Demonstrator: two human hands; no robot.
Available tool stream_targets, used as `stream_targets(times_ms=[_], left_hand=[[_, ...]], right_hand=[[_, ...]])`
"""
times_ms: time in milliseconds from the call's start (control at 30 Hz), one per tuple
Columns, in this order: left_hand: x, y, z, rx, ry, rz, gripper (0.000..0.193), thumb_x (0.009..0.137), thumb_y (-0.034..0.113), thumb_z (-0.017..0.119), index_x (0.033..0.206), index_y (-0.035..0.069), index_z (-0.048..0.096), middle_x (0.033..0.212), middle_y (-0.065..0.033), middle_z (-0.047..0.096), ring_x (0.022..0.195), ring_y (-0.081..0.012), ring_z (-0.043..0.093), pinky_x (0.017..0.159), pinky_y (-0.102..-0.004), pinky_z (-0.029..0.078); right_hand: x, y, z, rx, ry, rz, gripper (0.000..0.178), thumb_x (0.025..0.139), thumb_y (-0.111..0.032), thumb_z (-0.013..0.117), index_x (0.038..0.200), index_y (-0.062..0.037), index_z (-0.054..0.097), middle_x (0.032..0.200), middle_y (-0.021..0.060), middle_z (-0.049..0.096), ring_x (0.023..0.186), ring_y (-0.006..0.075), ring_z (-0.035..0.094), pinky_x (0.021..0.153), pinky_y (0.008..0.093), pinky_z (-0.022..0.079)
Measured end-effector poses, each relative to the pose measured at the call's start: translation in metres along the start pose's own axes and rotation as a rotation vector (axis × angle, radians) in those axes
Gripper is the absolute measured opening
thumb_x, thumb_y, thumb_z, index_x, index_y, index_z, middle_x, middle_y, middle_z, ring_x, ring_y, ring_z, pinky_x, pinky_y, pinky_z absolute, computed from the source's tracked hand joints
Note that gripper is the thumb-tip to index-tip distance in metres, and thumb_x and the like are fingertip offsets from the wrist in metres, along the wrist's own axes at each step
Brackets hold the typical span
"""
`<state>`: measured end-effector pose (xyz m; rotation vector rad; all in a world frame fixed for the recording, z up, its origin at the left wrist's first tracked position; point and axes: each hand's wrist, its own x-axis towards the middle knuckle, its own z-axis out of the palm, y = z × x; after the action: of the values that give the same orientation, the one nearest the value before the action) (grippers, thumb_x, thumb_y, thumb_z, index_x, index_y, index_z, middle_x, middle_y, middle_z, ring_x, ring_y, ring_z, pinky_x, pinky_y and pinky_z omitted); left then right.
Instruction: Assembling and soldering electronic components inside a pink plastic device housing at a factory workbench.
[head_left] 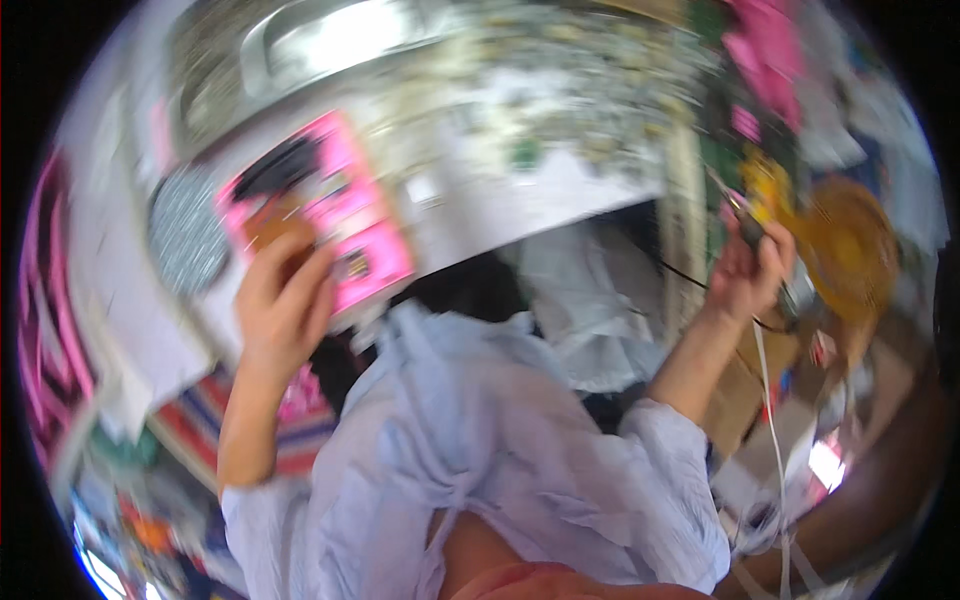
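My right hand (752,270) is off to the right, its fingers closed round the dark handle of a soldering iron (741,212). The iron's thin metal tip points up and left. Over a bright pink tray (370,258) at the left, my left hand (287,292) has its fingers bent together. They are at a blurred brown-orange piece (270,222), and what they pinch is unclear. Inside the tray lie a black bundle (280,167) and a small dark square part (356,263).
A round grey coil (188,230) lies left of the tray. Metal trays (340,30) and many small blurred parts (590,90) cover the table's far side. A round amber object (850,245) stands beside my right hand, and a white cable (768,400) hangs below it.
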<state>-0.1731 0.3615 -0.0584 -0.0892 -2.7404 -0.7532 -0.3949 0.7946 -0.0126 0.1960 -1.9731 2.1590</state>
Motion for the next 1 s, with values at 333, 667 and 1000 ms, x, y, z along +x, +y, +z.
stream_targets(times_ms=[333,667,1000], left_hand=[[-0.005,0.011,0.007,-0.044,-0.035,-0.088,0.034,0.085,-0.003,0.07,0.119,0.003,0.072,0.122,-0.0194,0.059,0.103,-0.0322,0.065,0.087,-0.039,0.055],[-0.006,-0.003,0.009,-0.027,0.06,-0.027,0.031,0.08,-0.001,0.071,0.11,0.005,0.071,0.116,-0.0192,0.065,0.1,-0.0348,0.068,0.084,-0.0398,0.057],[-0.007,0.006,-0.002,-0.11,0.067,-0.14,0.035,0.075,0.0,0.078,0.108,0.008,0.074,0.106,-0.0113,0.062,0.09,-0.0275,0.064,0.075,-0.0374,0.054]], right_hand=[[0.052,-0.025,-0.066,-0.18,0.395,-0.112,0.012,0.091,-0.004,0.06,0.095,0.0044,0.067,0.074,0.0066,0.064,0.048,0.0038,0.039,0.042,0.0187,0.028],[0.175,0.055,-0.049,-0.318,0.273,0.246,0.01,0.094,-0.018,0.074,0.091,-0.0111,0.068,0.073,-0.0002,0.063,0.055,0.01,0.051,0.059,0.0291,0.05],[-0.055,0.051,0.116,-0.361,-0.392,0.234,0.015,0.089,-0.001,0.071,0.105,-0.0019,0.072,0.093,0.0039,0.069,0.082,0.0103,0.062,0.076,0.0279,0.053]])
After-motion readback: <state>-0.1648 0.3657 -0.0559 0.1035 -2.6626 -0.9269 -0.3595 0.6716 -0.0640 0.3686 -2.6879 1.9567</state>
